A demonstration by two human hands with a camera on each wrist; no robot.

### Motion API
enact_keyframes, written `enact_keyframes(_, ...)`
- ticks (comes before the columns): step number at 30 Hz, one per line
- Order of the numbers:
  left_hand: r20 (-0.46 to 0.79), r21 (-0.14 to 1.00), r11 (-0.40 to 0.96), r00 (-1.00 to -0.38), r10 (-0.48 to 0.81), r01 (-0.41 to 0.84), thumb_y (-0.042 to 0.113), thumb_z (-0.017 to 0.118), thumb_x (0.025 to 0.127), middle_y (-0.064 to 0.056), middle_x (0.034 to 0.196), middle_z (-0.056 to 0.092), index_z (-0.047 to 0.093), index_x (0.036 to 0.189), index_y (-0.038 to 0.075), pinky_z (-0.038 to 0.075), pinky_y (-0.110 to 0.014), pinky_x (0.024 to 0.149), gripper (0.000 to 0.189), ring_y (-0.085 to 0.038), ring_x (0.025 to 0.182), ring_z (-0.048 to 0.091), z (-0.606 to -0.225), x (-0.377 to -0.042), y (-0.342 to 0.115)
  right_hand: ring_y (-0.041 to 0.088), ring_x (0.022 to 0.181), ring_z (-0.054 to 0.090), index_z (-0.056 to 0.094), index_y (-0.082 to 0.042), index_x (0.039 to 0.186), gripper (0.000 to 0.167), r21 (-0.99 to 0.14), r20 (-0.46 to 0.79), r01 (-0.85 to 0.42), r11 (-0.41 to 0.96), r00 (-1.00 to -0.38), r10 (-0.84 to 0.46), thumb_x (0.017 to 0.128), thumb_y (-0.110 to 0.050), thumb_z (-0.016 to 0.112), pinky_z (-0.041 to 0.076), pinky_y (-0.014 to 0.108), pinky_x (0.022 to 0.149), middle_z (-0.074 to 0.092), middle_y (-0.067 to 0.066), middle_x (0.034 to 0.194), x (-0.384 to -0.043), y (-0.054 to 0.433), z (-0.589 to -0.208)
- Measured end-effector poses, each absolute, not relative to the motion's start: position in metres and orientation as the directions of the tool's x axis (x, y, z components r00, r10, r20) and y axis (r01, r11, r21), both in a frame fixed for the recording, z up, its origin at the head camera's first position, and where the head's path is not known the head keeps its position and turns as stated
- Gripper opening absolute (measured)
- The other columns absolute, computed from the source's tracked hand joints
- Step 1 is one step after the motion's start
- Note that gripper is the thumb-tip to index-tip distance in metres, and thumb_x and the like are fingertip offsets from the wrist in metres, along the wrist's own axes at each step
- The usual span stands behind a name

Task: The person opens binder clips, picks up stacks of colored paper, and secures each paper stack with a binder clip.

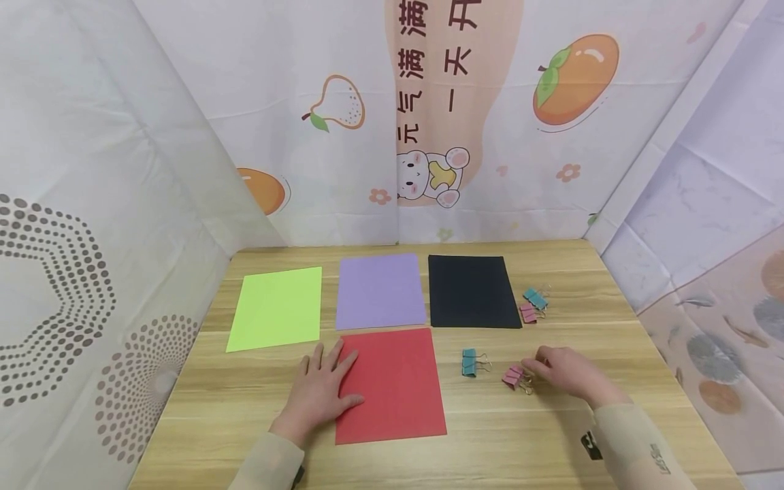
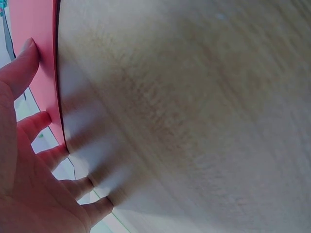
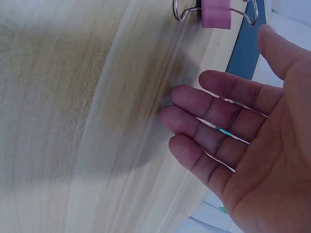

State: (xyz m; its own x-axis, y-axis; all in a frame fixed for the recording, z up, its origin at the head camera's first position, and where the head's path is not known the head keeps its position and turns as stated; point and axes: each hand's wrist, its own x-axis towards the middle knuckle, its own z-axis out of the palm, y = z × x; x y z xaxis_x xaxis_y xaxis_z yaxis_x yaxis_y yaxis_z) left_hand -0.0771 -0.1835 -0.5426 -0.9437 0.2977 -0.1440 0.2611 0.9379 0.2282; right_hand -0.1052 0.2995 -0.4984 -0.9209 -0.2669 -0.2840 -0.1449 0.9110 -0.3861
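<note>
My left hand (image 1: pixel 320 391) rests with spread fingers at the left edge of a red paper sheet (image 1: pixel 398 388). In the left wrist view its thumb and index fingertip touch the red sheet (image 2: pixel 46 48), while the outer fingertips reach the table. Just right of a pink binder clip (image 1: pixel 513 378) is my right hand (image 1: pixel 569 371). The right wrist view shows its fingers loosely bent with nothing between them, and the pink clip (image 3: pixel 216 14) apart from them. A teal binder clip (image 1: pixel 469 363) lies between the red sheet and the pink clip.
Behind the red sheet lie lime-green (image 1: pixel 275 307), purple (image 1: pixel 380 291) and black (image 1: pixel 471 291) sheets in a row. Another teal clip (image 1: pixel 535 298) and pink clip (image 1: pixel 529 313) sit right of the black one. Printed curtains (image 1: pixel 343 177) surround the wooden table (image 1: pixel 490 449).
</note>
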Motion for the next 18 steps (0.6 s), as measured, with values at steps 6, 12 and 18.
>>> enact_keyframes(6,-0.145,0.226,0.938,-0.943,0.298,0.262,0.064,0.071,0.086,-0.014,0.166,0.029,0.045,0.156,0.021,0.022,-0.070,0.116,0.086,-0.054,0.149,0.022,-0.5423,-0.0772,-0.1833,0.015,0.066,0.050,0.063,-0.012,0.083,0.040,-0.393,-0.312,-0.113,0.912,-0.917,-0.249,0.101,-0.048,0.060,0.044,0.035,0.062,0.058,-0.003,0.071,-0.1016,0.2973,-0.4980)
enact_keyframes(12,-0.152,0.231,0.938,-0.942,0.299,0.260,0.063,0.071,0.086,-0.014,0.166,0.029,0.045,0.155,0.020,0.022,-0.070,0.116,0.086,-0.054,0.149,0.022,-0.5409,-0.0769,-0.1828,0.015,0.067,0.051,0.063,-0.013,0.083,0.044,-0.411,-0.340,-0.085,0.908,-0.909,-0.239,0.099,-0.054,0.060,0.044,0.035,0.063,0.059,-0.003,0.073,-0.0994,0.2936,-0.4979)
enact_keyframes(18,-0.155,0.231,0.938,-0.941,0.299,0.260,0.062,0.072,0.086,-0.014,0.166,0.029,0.045,0.155,0.020,0.023,-0.070,0.115,0.085,-0.054,0.149,0.022,-0.5407,-0.0770,-0.1824,0.015,0.066,0.051,0.062,-0.014,0.082,0.044,-0.434,-0.351,-0.082,0.897,-0.902,-0.252,0.100,-0.053,0.059,0.044,0.034,0.063,0.060,-0.003,0.073,-0.0980,0.2914,-0.4999)
